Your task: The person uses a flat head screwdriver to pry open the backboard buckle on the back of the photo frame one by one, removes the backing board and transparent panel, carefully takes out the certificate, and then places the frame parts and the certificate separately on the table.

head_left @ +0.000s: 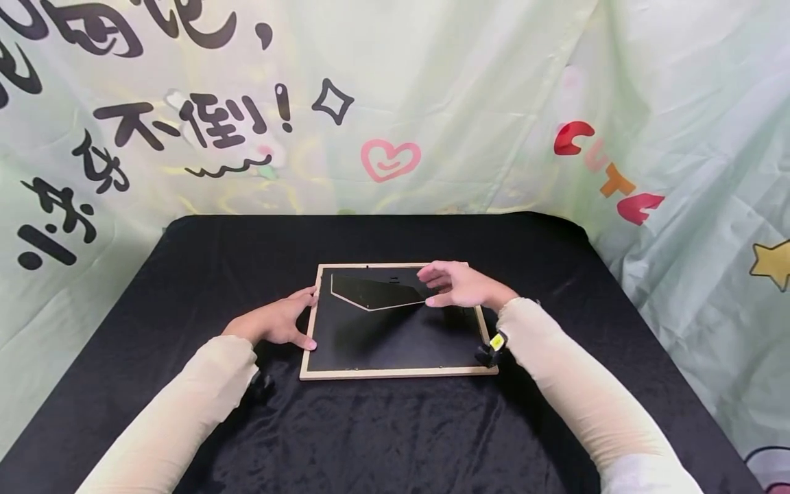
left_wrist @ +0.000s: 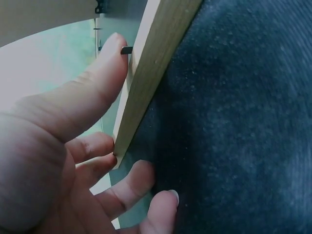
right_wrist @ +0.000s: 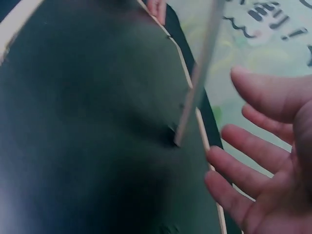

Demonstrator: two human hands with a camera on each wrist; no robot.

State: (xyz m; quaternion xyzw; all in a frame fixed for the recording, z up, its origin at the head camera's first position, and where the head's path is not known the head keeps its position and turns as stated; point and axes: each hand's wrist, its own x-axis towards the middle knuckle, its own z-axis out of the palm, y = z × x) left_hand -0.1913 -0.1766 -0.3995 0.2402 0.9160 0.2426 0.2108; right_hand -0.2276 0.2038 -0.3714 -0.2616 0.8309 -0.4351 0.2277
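A picture frame (head_left: 395,374) with a pale wooden rim lies face down, its black backing (head_left: 382,343) up. The backing's stand (head_left: 370,291), a black flap with a light edge, is tilted up from it. At the frame's left side, my left hand (head_left: 280,319) rests with thumb and fingers spread along the rim; in the left wrist view, the thumb (left_wrist: 105,80) lies by a small dark tab. My right hand (head_left: 463,285) hovers over the right part, beside the stand's end. In the right wrist view its loosely bent fingers (right_wrist: 248,170) show apart from the stand.
Black cloth (head_left: 395,439) covers the table under the frame. Behind and on both sides hang pale green curtains (head_left: 469,137) with printed lettering and drawings. Dark wrist devices (head_left: 489,353) are worn at both sleeves.
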